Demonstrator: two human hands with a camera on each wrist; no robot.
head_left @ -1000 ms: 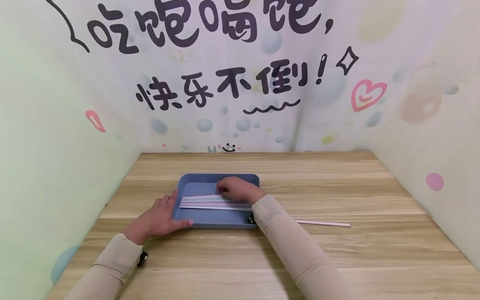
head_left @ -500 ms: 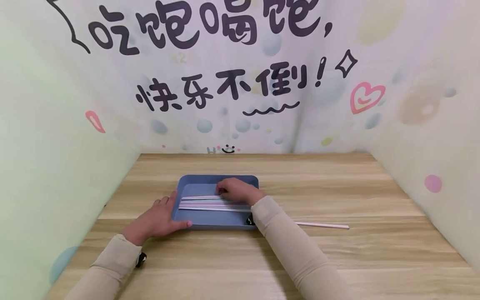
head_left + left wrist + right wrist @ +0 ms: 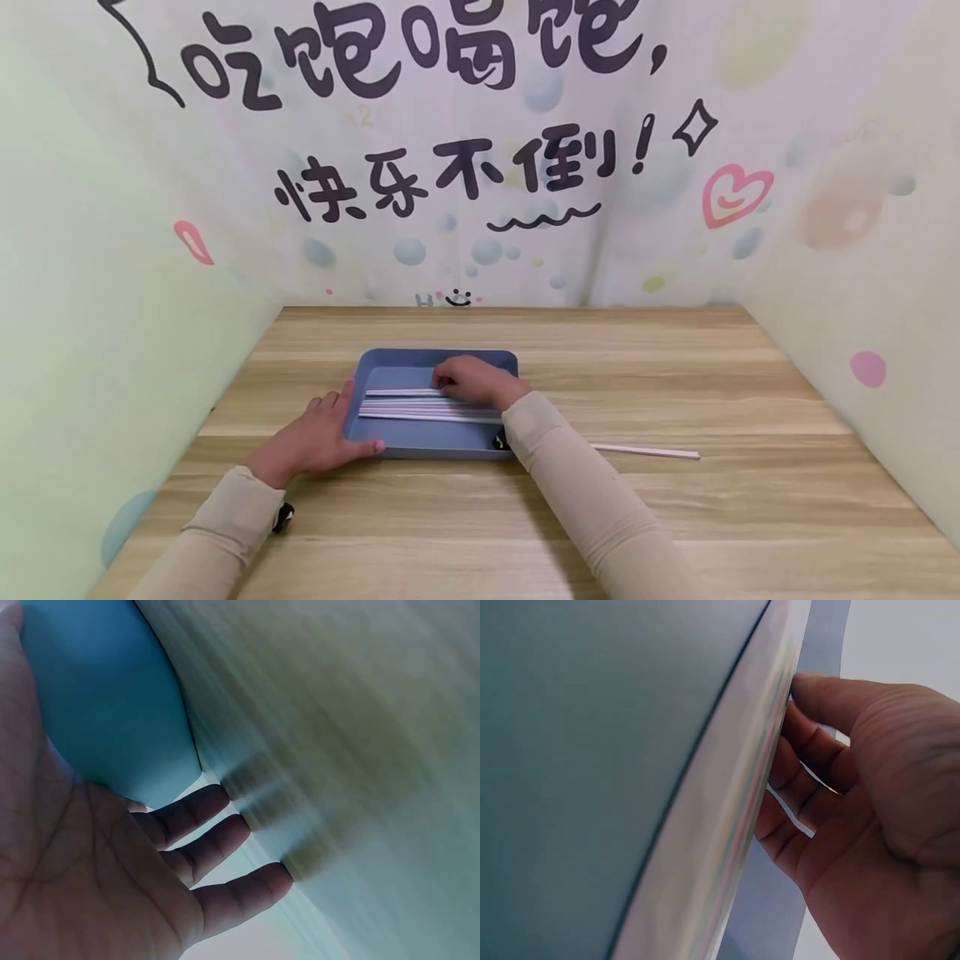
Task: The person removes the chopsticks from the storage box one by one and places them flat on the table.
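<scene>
A shallow blue tray point(image 3: 427, 433) stands on the table, several long thin white and pastel chopsticks point(image 3: 405, 410) lying lengthwise in it. My left hand point(image 3: 318, 433) rests against the tray's left end, thumb at the front rim, the other fingers extended outside; the left wrist view shows the palm beside the tray's wall point(image 3: 112, 697). Over the chopsticks, my right hand point(image 3: 476, 379) has curled fingers and pinches the rearmost chopstick point(image 3: 397, 392), slightly apart from the others. In the right wrist view, thumb and fingertips meet at the edge of the blurred chopsticks point(image 3: 735, 810).
Another chopstick point(image 3: 645, 451) lies on the wooden table point(image 3: 750, 517) to the right of the tray, partly hidden by the right sleeve point(image 3: 592, 500). A printed cloth wall point(image 3: 450, 267) closes off the back, with pale walls at both sides.
The rearmost chopstick has shifted slightly away from the rest, opening a narrow gap. Both hands and the tray stay nearly where they were.
</scene>
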